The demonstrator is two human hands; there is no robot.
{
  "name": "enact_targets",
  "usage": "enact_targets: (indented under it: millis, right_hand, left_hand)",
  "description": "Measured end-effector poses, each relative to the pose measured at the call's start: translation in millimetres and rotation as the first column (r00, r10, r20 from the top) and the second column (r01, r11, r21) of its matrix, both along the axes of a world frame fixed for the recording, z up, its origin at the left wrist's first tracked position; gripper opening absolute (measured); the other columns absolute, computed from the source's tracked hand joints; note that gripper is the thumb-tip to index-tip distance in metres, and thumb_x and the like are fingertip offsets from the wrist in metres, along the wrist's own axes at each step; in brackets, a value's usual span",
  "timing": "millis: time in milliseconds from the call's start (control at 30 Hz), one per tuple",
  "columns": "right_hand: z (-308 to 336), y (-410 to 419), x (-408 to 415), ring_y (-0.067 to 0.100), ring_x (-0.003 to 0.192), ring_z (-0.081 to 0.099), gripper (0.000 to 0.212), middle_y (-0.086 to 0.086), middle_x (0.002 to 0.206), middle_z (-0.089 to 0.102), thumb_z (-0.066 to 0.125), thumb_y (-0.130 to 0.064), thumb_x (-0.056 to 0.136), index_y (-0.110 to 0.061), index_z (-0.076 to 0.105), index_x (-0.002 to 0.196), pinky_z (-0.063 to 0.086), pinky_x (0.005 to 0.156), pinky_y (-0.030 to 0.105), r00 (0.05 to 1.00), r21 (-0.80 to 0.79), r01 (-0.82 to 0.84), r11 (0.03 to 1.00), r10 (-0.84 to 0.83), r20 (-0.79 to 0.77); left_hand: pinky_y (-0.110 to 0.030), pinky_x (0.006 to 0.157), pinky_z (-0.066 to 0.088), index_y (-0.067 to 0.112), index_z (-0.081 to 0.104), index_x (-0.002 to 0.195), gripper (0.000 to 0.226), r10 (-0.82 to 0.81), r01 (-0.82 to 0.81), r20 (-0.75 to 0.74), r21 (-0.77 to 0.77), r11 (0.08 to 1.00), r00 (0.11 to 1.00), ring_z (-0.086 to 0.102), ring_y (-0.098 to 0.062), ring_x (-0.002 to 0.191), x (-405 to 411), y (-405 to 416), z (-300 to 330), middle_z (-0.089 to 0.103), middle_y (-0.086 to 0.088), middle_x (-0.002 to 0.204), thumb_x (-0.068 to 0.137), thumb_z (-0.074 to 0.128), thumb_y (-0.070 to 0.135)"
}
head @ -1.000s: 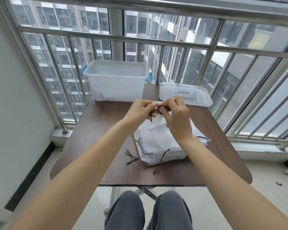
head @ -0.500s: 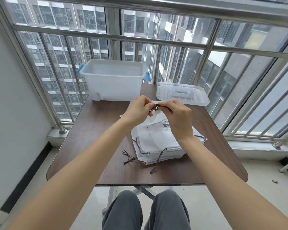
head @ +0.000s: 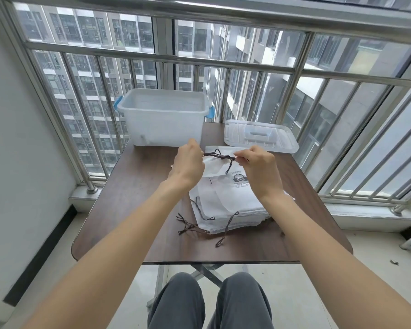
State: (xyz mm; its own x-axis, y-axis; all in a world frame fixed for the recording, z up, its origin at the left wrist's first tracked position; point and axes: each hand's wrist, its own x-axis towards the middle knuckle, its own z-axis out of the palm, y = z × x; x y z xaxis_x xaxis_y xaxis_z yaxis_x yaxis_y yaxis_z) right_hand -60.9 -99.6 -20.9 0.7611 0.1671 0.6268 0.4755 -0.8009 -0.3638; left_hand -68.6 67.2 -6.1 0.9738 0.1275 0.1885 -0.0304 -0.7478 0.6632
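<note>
A dark brown drawstring cord (head: pixel 220 156) is stretched level between my two hands above the table. My left hand (head: pixel 189 161) pinches its left end and my right hand (head: pixel 259 166) pinches its right end. The cord belongs to a white cloth bag (head: pixel 214 166) that hangs just under it. Below my wrists lies a stack of white drawstring bags (head: pixel 230 205) with a printed logo on top and loose brown cords trailing off the front edge.
A clear plastic bin (head: pixel 163 117) with blue latches stands at the back of the brown table (head: pixel 133 198), its lid (head: pixel 259 136) flat to the right. Steel railing bars close off the far and right sides. My knees show under the table's front edge.
My hands have moved apart sideways, drawing the cord out straight between them. Earlier they were close together over the cord.
</note>
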Motion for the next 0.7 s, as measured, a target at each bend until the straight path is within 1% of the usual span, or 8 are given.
enact_targets:
  millis: [67, 133, 267, 433, 500, 567, 633, 700]
  right_hand:
    - [2, -3, 1, 0.032, 0.080, 0.062, 0.017, 0.016, 0.085, 0.064, 0.061, -0.003, 0.086, -0.005, 0.072, 0.100, 0.051, 0.076, 0.039, 0.998, 0.004, 0.001, 1.000, -0.001, -0.055]
    - [3, -6, 2, 0.032, 0.082, 0.062, 0.018, 0.016, 0.087, 0.064, 0.060, -0.003, 0.087, -0.006, 0.072, 0.100, 0.050, 0.078, 0.040, 0.997, 0.004, 0.008, 1.000, -0.007, -0.081]
    - [3, -11, -1, 0.030, 0.079, 0.064, 0.016, 0.014, 0.086, 0.066, 0.062, -0.002, 0.085, -0.006, 0.073, 0.097, 0.050, 0.078, 0.036, 0.995, 0.032, 0.024, 0.999, -0.021, -0.095]
    - [7, -13, -5, 0.028, 0.073, 0.067, 0.014, 0.014, 0.084, 0.069, 0.063, -0.002, 0.084, -0.003, 0.072, 0.095, 0.052, 0.079, 0.035, 0.993, 0.121, 0.025, 0.992, -0.011, -0.113]
    - [9, -12, -5, 0.024, 0.070, 0.069, 0.018, 0.013, 0.084, 0.070, 0.062, -0.004, 0.086, -0.004, 0.070, 0.101, 0.053, 0.081, 0.033, 0.982, 0.201, 0.040, 0.979, -0.002, -0.186]
    - [10, -11, -6, 0.019, 0.069, 0.069, 0.027, 0.012, 0.083, 0.071, 0.060, -0.004, 0.087, -0.010, 0.066, 0.113, 0.053, 0.081, 0.029, 0.964, 0.255, 0.048, 0.966, 0.022, -0.264]
    - [10, -8, -10, 0.018, 0.067, 0.069, 0.036, 0.011, 0.081, 0.070, 0.057, -0.003, 0.088, -0.015, 0.061, 0.122, 0.055, 0.077, 0.028, 0.948, 0.265, 0.030, 0.964, 0.057, -0.314]
    - [9, -2, -14, 0.019, 0.064, 0.068, 0.043, 0.008, 0.075, 0.067, 0.060, -0.006, 0.087, -0.019, 0.055, 0.128, 0.058, 0.070, 0.031, 0.912, 0.292, 0.006, 0.956, 0.114, -0.393]
  left_hand:
    - [-0.044, 0.078, 0.047, 0.008, 0.043, 0.091, 0.011, 0.016, -0.016, 0.009, 0.008, 1.000, 1.000, 0.051, -0.035, 0.092, 0, 0, -1, 0.056, -0.018, 0.104, 0.092, 0.039, -0.002]
    - [-0.043, 0.078, 0.046, 0.007, 0.044, 0.093, 0.010, 0.033, -0.033, 0.019, -0.010, 0.999, 0.999, 0.052, -0.034, 0.092, -1, 0, -1, 0.055, -0.018, 0.104, 0.092, 0.039, -0.002]
    - [-0.041, 0.077, 0.046, 0.002, 0.048, 0.101, 0.012, 0.032, -0.032, 0.016, -0.011, 0.999, 0.999, 0.052, -0.033, 0.093, 0, -2, 1, 0.056, -0.017, 0.106, 0.093, 0.040, -0.001]
    - [-0.044, 0.081, 0.048, 0.002, 0.049, 0.099, 0.012, 0.030, -0.029, 0.022, -0.030, 0.999, 0.999, 0.054, -0.034, 0.095, 1, -5, 2, 0.057, -0.018, 0.106, 0.093, 0.039, -0.002]
    - [-0.039, 0.076, 0.044, 0.005, 0.047, 0.094, 0.010, 0.004, -0.002, 0.061, -0.039, 0.999, 0.998, 0.053, -0.032, 0.092, 2, -5, 4, 0.058, -0.016, 0.100, 0.094, 0.038, 0.000]
    - [-0.032, 0.071, 0.039, 0.008, 0.044, 0.091, 0.009, -0.050, 0.057, 0.084, -0.091, 0.994, 0.995, 0.052, -0.028, 0.087, 1, -5, 6, 0.058, -0.011, 0.095, 0.097, 0.038, 0.006]
    - [-0.028, 0.071, 0.037, 0.011, 0.044, 0.091, 0.011, -0.120, 0.130, 0.072, -0.158, 0.979, 0.990, 0.054, -0.024, 0.088, 0, -5, 8, 0.060, -0.007, 0.093, 0.100, 0.038, 0.014]
    - [-0.029, 0.075, 0.041, 0.012, 0.046, 0.093, 0.012, -0.194, 0.199, 0.043, -0.185, 0.963, 0.980, 0.057, -0.021, 0.092, -2, -6, 8, 0.062, -0.005, 0.093, 0.100, 0.039, 0.018]
